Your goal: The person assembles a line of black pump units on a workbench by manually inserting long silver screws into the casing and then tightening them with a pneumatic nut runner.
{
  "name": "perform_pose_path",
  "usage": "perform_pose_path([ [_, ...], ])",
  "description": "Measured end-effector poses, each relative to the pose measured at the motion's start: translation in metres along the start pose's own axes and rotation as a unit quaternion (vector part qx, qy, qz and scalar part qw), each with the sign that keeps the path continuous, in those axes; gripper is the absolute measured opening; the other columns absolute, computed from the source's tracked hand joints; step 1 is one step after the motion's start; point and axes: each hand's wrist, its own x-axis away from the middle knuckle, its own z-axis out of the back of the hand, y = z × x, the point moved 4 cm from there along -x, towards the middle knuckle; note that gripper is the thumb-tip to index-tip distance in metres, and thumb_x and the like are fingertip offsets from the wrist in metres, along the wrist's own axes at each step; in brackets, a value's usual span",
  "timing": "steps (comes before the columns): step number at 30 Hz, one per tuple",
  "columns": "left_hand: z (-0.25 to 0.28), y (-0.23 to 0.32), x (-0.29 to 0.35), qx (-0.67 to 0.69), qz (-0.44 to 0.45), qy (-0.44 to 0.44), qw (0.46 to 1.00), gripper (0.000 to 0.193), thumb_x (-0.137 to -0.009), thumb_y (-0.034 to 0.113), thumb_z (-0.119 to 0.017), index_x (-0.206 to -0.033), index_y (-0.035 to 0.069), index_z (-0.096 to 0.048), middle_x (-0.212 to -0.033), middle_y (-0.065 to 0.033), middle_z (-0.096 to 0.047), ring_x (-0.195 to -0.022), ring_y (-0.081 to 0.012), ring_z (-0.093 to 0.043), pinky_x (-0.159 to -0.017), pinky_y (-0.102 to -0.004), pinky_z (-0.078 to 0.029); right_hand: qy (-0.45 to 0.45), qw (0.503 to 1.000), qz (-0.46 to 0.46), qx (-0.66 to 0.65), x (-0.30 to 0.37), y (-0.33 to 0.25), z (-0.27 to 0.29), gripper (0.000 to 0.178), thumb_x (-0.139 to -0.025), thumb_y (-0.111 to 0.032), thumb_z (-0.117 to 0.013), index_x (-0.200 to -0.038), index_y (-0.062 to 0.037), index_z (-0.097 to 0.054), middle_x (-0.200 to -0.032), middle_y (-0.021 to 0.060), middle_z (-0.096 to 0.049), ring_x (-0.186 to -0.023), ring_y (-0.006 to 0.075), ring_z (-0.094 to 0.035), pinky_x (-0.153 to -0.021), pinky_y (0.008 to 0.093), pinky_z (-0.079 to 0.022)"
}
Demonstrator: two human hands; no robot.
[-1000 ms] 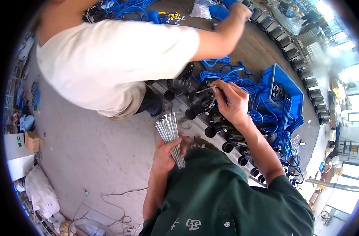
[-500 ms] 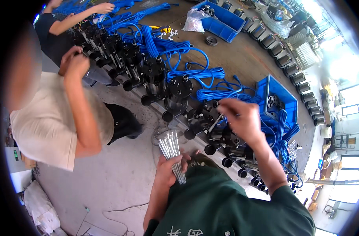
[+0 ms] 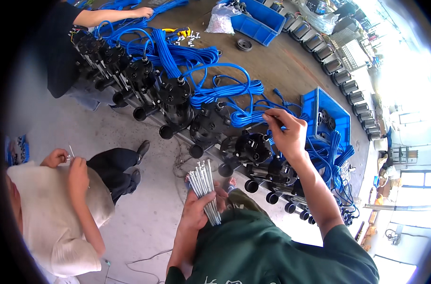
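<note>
A bunch of long silver bolts (image 3: pixel 203 187) is gripped in my left hand (image 3: pixel 196 208), in front of my green shirt, heads pointing up and away. My right hand (image 3: pixel 289 135) is raised over the row of black pumps, thumb and forefinger pinched together. What sits between those fingertips, if anything, is too small to make out. Just below and left of it is a black pump body (image 3: pixel 248 147) with a round outlet. Another upright black pump (image 3: pixel 209 124) stands to its left, beside a coil of blue cable (image 3: pixel 247 117).
More black pumps (image 3: pixel 175 97) line the bench edge. Blue crates (image 3: pixel 325 116) (image 3: pixel 258 21), blue cable bundles (image 3: pixel 164 52), yellow-handled pliers (image 3: pixel 177 33) and a metal ring (image 3: pixel 244 45) lie beyond. At left, a co-worker in beige (image 3: pixel 59 208) holds a thin rod; another person's arm (image 3: pixel 113 16) reaches over cables.
My right hand has risen slightly from the pump; the bolt seen at its fingers is no longer distinct. The beige-shirted co-worker has moved back from the bench. My view has shifted.
</note>
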Motion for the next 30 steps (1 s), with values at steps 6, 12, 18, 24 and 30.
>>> perform_pose_path([
  [6, -0.001, 0.014, -0.005, -0.008, 0.004, 0.020, 1.000, 0.025, -0.101, 0.012, -0.055, -0.123, -0.001, -0.055, -0.095, -0.0208, -0.069, -0.063, -0.0234, -0.064, -0.054, -0.0339, -0.049, -0.006, 1.000, -0.014, -0.006, -0.007, -0.010, 0.009, 0.009, -0.087, -0.004, -0.077, -0.095, 0.0002, -0.073, -0.079, 0.0103, -0.074, -0.066, 0.0129, -0.070, -0.062, 0.0246, -0.054],
  [12, 0.012, 0.017, -0.001, 0.027, 0.007, 0.027, 0.999, 0.033, -0.107, 0.029, -0.049, -0.117, -0.001, -0.057, -0.091, -0.0235, -0.069, -0.055, -0.0217, -0.060, -0.048, -0.0322, -0.044, -0.060, 0.990, 0.130, 0.014, -0.003, -0.032, 0.015, 0.011, -0.080, 0.000, -0.078, -0.089, -0.0034, -0.071, -0.074, 0.0114, -0.069, -0.063, 0.0252, -0.067, -0.059, 0.0330, -0.053],
  [18, 0.009, 0.024, 0.007, 0.025, -0.045, -0.002, 0.999, 0.037, -0.104, 0.030, -0.053, -0.121, -0.002, -0.057, -0.094, -0.0226, -0.069, -0.059, -0.0232, -0.061, -0.053, -0.0329, -0.046, -0.030, 0.993, 0.117, -0.004, 0.008, -0.019, 0.006, 0.011, -0.081, -0.001, -0.078, -0.090, -0.0043, -0.072, -0.075, 0.0103, -0.069, -0.065, 0.0259, -0.067, -0.060, 0.0337, -0.053],
  [24, -0.014, 0.018, 0.017, -0.023, -0.066, 0.057, 0.996, 0.032, -0.096, 0.011, -0.059, -0.124, -0.004, -0.057, -0.104, -0.0224, -0.068, -0.066, -0.0253, -0.065, -0.056, -0.0352, -0.051, 0.006, 0.998, 0.040, -0.045, 0.002, -0.012, 0.013, 0.011, -0.087, -0.005, -0.077, -0.096, -0.0006, -0.074, -0.084, 0.0138, -0.074, -0.067, 0.0207, -0.070, -0.062, 0.0282, -0.054],
  [30, -0.021, 0.008, 0.024, -0.040, -0.085, 0.038, 0.995, 0.027, -0.097, 0.005, -0.058, -0.123, -0.002, -0.058, -0.099, -0.0237, -0.069, -0.059, -0.0239, -0.062, -0.049, -0.0338, -0.048, 0.065, 0.997, 0.031, -0.022, -0.004, 0.002, 0.010, 0.009, -0.087, -0.011, -0.077, -0.091, -0.0050, -0.071, -0.073, 0.0120, -0.070, -0.058, 0.0261, -0.067, -0.054, 0.0325, -0.052],
])
